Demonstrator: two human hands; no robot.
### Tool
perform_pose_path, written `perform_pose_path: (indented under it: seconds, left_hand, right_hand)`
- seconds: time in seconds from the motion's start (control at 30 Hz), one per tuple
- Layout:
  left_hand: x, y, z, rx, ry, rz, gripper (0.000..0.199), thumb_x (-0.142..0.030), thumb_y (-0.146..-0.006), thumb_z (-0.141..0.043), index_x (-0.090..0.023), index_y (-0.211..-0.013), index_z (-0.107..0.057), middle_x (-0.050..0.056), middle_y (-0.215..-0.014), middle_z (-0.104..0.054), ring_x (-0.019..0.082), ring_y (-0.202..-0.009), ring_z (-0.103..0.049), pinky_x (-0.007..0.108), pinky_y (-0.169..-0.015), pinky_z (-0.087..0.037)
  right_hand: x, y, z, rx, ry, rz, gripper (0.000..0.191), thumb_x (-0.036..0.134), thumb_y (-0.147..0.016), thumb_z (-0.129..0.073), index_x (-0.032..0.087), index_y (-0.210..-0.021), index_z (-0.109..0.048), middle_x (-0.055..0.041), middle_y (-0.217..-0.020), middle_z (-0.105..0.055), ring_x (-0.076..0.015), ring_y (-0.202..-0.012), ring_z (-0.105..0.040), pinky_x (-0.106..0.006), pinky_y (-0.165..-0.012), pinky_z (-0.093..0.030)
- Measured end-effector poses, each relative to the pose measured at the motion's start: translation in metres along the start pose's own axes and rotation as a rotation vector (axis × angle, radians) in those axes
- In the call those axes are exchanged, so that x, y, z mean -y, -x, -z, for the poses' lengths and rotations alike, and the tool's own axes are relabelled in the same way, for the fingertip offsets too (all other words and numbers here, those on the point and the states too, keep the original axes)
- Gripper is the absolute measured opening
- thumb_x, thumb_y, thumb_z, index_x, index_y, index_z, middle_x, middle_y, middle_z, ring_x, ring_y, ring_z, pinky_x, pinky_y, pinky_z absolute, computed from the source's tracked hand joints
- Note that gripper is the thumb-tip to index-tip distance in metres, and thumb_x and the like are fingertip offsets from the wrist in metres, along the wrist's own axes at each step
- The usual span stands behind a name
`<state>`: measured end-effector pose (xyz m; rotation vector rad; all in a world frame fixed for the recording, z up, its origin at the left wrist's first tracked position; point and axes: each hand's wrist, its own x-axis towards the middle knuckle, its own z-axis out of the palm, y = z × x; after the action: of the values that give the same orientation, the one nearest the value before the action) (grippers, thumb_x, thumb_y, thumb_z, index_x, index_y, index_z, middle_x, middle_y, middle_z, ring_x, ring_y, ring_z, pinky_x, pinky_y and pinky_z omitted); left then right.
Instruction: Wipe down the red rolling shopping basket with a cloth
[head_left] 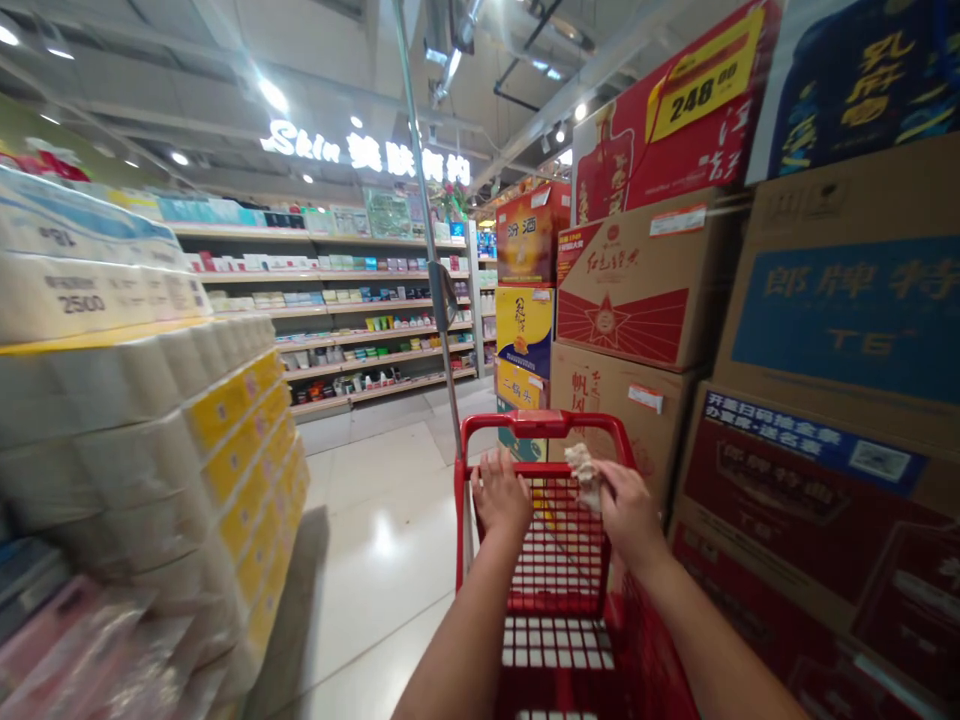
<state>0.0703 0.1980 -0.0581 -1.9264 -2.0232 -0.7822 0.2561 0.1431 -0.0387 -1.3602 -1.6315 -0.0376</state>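
Observation:
My left hand [504,497] lies on the left top edge of the red grid panel [559,540] inside a red shopping cart [544,418]. Its fingers are spread and point away from me. At the panel's right side, my right hand [630,508] pinches a crumpled beige, tissue-like piece [583,475] between thumb and fingers. What exactly this piece is, I cannot make out. Both forearms reach over the cart's basket, where the grid floor [559,643] shows between them.
Stacked cartons [626,280] rise close on the right. Wrapped paper rolls [135,430] are piled on the left. Beyond the tiled aisle floor [375,510] stand shelves [360,300] of packaged goods. An upright metal pole [427,200] rises by the cart's left side.

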Motion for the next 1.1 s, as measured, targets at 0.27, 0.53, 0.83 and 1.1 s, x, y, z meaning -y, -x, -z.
perform_pose_path:
  seconds: [0.27, 0.53, 0.83, 1.1]
  left_hand:
    - [0.021, -0.002, -0.023, 0.127, 0.015, -0.010, 0.058, -0.025, -0.083, -0.046, -0.024, -0.141, -0.044, 0.001, -0.151, -0.038, 0.026, -0.143, -0.018, 0.048, -0.118, -0.013]
    - [0.028, -0.008, -0.015, 0.167, 0.054, -0.035, 0.051, -0.030, -0.087, -0.044, -0.029, -0.139, -0.045, 0.001, -0.151, -0.037, 0.026, -0.143, -0.019, 0.052, -0.115, -0.020]
    - [0.028, -0.010, -0.019, 0.219, 0.041, -0.044, 0.055, -0.032, -0.088, -0.045, -0.029, -0.142, -0.039, 0.003, -0.154, -0.032, 0.028, -0.145, -0.014, 0.056, -0.114, -0.021]
    - [0.022, -0.015, -0.019, 0.233, 0.027, -0.036, 0.055, -0.031, -0.088, -0.044, -0.026, -0.143, -0.038, 0.003, -0.155, -0.031, 0.027, -0.145, -0.013, 0.055, -0.113, -0.024]
  right_hand:
    - [-0.027, -0.030, -0.072, 0.105, 0.337, -0.098, 0.038, 0.017, -0.088, -0.040, 0.019, -0.118, -0.064, -0.0070, -0.121, -0.062, -0.0223, -0.114, -0.049, -0.035, -0.102, -0.031]
    - [-0.017, -0.028, -0.086, -0.021, 0.297, -0.097, 0.037, 0.016, -0.088, -0.041, 0.015, -0.118, -0.063, -0.0104, -0.120, -0.063, -0.0234, -0.113, -0.048, -0.037, -0.101, -0.029]
    - [-0.005, -0.036, -0.096, -0.016, 0.289, -0.140, 0.031, 0.020, -0.089, -0.043, 0.017, -0.109, -0.066, -0.0083, -0.114, -0.066, -0.0222, -0.107, -0.051, -0.035, -0.098, -0.028]
    - [-0.011, -0.036, -0.091, 0.033, 0.288, -0.143, 0.033, 0.019, -0.089, -0.043, 0.020, -0.113, -0.065, -0.0063, -0.117, -0.065, -0.0223, -0.111, -0.049, -0.037, -0.100, -0.029]
